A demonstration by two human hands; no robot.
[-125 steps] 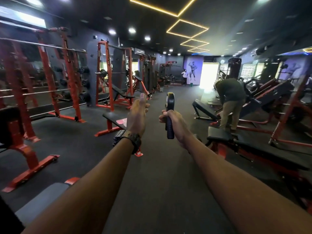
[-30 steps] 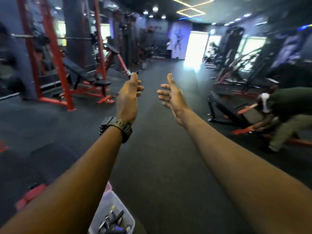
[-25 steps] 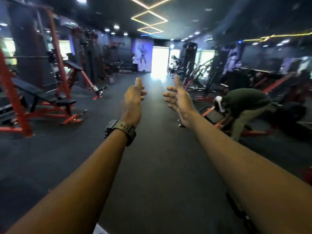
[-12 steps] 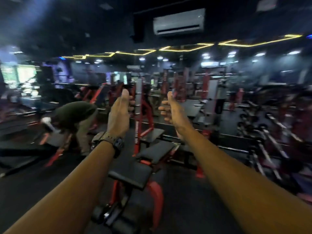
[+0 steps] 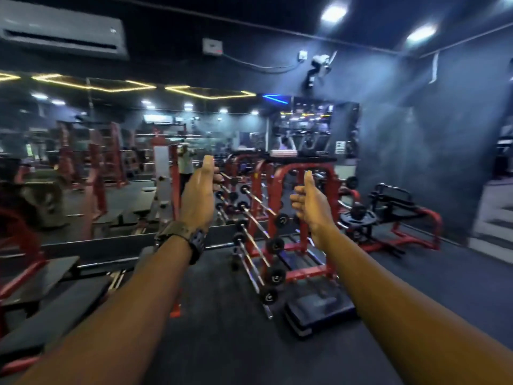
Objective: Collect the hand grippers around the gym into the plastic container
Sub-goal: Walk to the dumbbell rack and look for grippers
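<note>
Both my arms stretch forward at chest height. My left hand (image 5: 198, 198), with a dark watch on its wrist, is empty with fingers loosely apart. My right hand (image 5: 312, 207) is empty too, thumb up and fingers slightly curled. No hand gripper and no plastic container show in the head view.
A red rack of fixed barbells (image 5: 266, 232) stands straight ahead on the dark floor, with a black step platform (image 5: 319, 307) at its foot. A black bench (image 5: 50, 309) lies at lower left. A red plate-loaded machine (image 5: 394, 218) sits at right, and a mirror wall (image 5: 111, 162) runs behind.
Five seconds ago my right hand held a hand gripper; now it holds nothing. The view has swung right, from the gym aisle and the container to the barbell rack by the mirror.
</note>
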